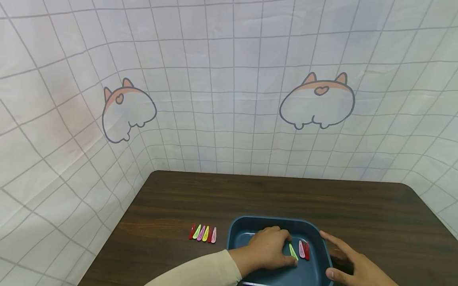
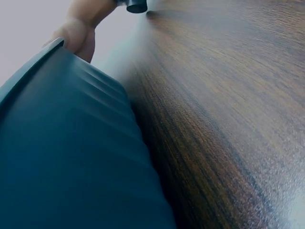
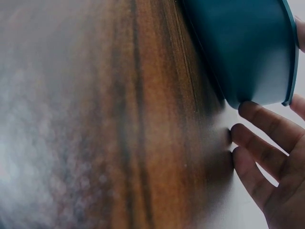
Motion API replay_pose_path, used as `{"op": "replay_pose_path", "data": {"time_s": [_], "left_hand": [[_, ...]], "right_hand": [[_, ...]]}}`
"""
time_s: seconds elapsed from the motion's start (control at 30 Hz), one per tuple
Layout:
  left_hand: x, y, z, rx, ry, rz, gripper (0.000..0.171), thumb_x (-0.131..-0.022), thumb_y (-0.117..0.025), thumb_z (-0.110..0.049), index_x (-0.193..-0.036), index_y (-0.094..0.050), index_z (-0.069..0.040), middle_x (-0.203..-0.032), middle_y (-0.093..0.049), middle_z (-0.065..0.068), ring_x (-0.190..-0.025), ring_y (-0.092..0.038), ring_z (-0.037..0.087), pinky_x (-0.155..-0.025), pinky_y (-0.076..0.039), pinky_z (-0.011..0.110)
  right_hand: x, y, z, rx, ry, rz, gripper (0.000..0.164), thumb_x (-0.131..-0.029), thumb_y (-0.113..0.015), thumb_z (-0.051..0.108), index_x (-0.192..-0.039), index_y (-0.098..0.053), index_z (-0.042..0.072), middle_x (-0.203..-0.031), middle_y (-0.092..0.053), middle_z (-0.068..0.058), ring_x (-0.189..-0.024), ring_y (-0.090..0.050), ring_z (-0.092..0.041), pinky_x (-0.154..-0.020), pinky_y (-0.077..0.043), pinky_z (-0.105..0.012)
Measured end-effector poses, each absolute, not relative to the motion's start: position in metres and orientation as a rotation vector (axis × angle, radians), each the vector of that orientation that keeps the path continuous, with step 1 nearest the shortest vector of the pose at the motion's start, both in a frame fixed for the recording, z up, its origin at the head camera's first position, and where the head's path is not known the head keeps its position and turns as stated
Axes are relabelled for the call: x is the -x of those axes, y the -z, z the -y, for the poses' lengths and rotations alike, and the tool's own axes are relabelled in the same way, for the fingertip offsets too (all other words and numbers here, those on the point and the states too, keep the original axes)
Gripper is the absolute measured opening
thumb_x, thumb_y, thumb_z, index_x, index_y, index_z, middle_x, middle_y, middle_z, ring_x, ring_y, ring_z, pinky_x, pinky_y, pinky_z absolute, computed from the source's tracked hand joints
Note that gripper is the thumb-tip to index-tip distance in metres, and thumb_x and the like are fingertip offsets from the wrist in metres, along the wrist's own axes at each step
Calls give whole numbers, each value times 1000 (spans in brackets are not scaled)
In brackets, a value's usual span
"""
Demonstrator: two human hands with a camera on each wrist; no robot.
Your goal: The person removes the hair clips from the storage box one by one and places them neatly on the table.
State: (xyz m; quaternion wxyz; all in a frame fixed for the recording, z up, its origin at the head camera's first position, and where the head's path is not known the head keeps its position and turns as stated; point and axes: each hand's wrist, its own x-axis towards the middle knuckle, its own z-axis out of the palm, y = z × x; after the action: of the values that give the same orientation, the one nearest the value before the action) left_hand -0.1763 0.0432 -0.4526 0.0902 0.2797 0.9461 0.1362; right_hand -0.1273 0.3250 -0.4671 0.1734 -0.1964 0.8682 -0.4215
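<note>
A dark blue tray (image 1: 272, 219) holds several snap hair clips. Reaching into it, my left hand (image 1: 266, 248) has thumb and forefinger at the two ends of a green hair clip (image 1: 293, 252), seemingly pinching it. Just right of that clip lie a pink hair clip (image 1: 301, 249) and a red hair clip (image 1: 306, 251). My right hand (image 1: 358, 262) rests against the tray's right side, its thumb near the rim. In the right wrist view, the fingers (image 3: 267, 126) are spread and fairly straight, one touching the tray's outer wall (image 3: 248, 52).
On the dark wooden table (image 1: 171, 198), left of the tray, several hair clips (image 1: 202, 233) in red, green, purple, yellow and pink lie in a row. A white gridded curtain (image 1: 222, 99) with animal drawings stands behind the table and along its sides.
</note>
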Motion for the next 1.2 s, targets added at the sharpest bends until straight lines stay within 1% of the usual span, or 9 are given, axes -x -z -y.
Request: {"op": "replay_pose_path", "data": {"time_s": [0.07, 0.13, 0.3, 0.47, 0.7, 0.9, 1.1, 1.2], "left_hand": [[176, 452, -45, -816, -386, -2819, 56, -80, -78, -65, -124, -70, -31, -110, -62, -14, -104, -59, 5, -86, -51, 30], [176, 452, -46, -812, -370, -2819, 56, -80, -78, -66, -123, -70, -32, -110, -63, -14, -104, -59, 6, -86, -51, 31], [176, 453, -47, -813, -342, -2820, 51, -80, -77, -66, -119, -72, -33, -105, -61, -15, -100, -58, 5, -83, -51, 31], [176, 454, -48, -814, -343, -2830, 49, -81, -76, -66, -116, -72, -33, -103, -61, -15, -97, -57, 5, -84, -50, 29], [175, 453, -46, -847, -349, -2838, 43, -83, -77, -62, -114, -73, -33, -98, -60, -15, -92, -56, 4, -81, -49, 27], [176, 455, -46, -821, -371, -2850, 47, -82, -78, -62, -116, -71, -30, -102, -62, -14, -96, -58, 4, -84, -50, 28], [176, 456, -47, -772, -361, -2860, 41, -81, -78, -63, -101, -70, -28, -93, -59, -14, -87, -55, 3, -75, -50, 26], [175, 455, -47, -773, -345, -2859, 41, -81, -78, -64, -100, -71, -29, -92, -58, -15, -87, -54, 3, -75, -49, 26]], "right_hand": [[128, 467, -326, 556, 1195, -2462, 76, -103, -63, 24, -164, -17, 22, -136, -59, -28, -118, -59, -51, -78, -52, -67], [128, 467, -326, 557, 1193, -2462, 76, -103, -63, 24, -164, -17, 22, -136, -59, -27, -118, -59, -51, -77, -52, -67], [129, 467, -327, 556, 1196, -2452, 76, -104, -62, 24, -164, -17, 22, -137, -59, -27, -118, -59, -50, -77, -53, -65], [130, 468, -327, 559, 1189, -2453, 76, -104, -63, 24, -164, -16, 22, -137, -58, -29, -117, -59, -52, -77, -53, -65], [129, 467, -325, 544, 1216, -2437, 76, -104, -63, 24, -164, -16, 20, -138, -55, -33, -119, -55, -58, -76, -54, -64], [128, 467, -324, 542, 1221, -2442, 76, -103, -63, 23, -164, -17, 19, -137, -55, -34, -119, -54, -59, -75, -52, -68], [128, 468, -324, 528, 1237, -2431, 76, -103, -63, 23, -164, -18, 19, -138, -53, -36, -120, -53, -61, -74, -53, -66], [128, 468, -324, 531, 1236, -2433, 76, -103, -63, 23, -164, -18, 19, -138, -54, -35, -120, -53, -60, -75, -53, -66]]}}
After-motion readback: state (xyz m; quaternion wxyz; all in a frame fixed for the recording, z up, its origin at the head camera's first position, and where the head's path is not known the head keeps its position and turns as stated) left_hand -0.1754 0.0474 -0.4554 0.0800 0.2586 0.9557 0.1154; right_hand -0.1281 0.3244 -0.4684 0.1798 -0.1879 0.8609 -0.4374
